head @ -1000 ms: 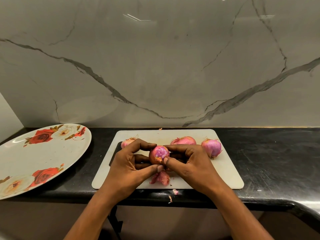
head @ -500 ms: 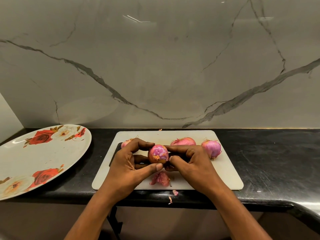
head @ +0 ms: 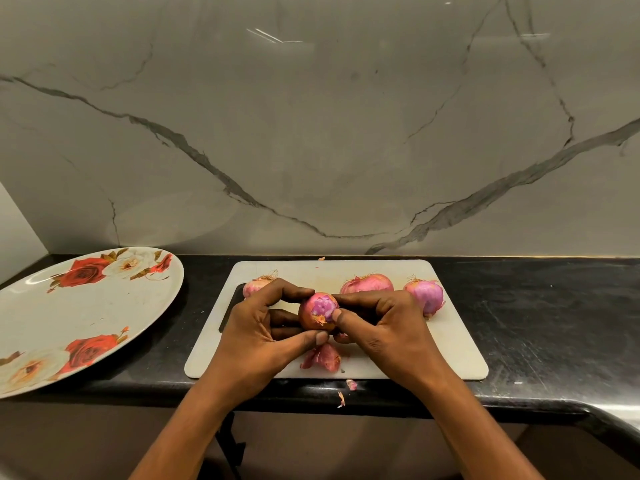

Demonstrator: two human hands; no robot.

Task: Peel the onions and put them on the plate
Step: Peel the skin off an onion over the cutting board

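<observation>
Grey marble wall (head: 311, 133) with dark veins behind. Black counter (head: 536, 323) below it, with a white cutting board (head: 450, 358) on top. The flowered plate (head: 69, 323) sits well off to the left of your fingers, with no onion on it.

Left hand (head: 252, 337): fingers (head: 291, 292) are curled round the onion (head: 320, 311), thumb under and index over the top, holding it above the board. Right hand (head: 388, 330): thumb and index pinch the onion's right flank, at the edge where brown skin meets a bared purple patch. Neither hand is slack.

Three other onions (head: 367, 284) lie on the board beyond your fingers. One is behind the left knuckles, partly hidden, one behind the right knuckles, and one further right. All show papery skin. Peel scraps (head: 322, 358) lie on the board directly under your fingers. Two small flakes (head: 350, 384) lie nearer you, at the counter edge.

Handling, judged: the onion is light, firm and round, so it will roll if you set it down carelessly. The dry outer skin is brittle and tears in small flakes. The bared layer looks glossy and is probably slippery. Take the skin at the torn edge beside the root tuft, get a nail under it, and pull toward the far end. Grip the bulb on unpeeled skin where you can.

Status, judged: first onion partly peeled, none plated.
</observation>
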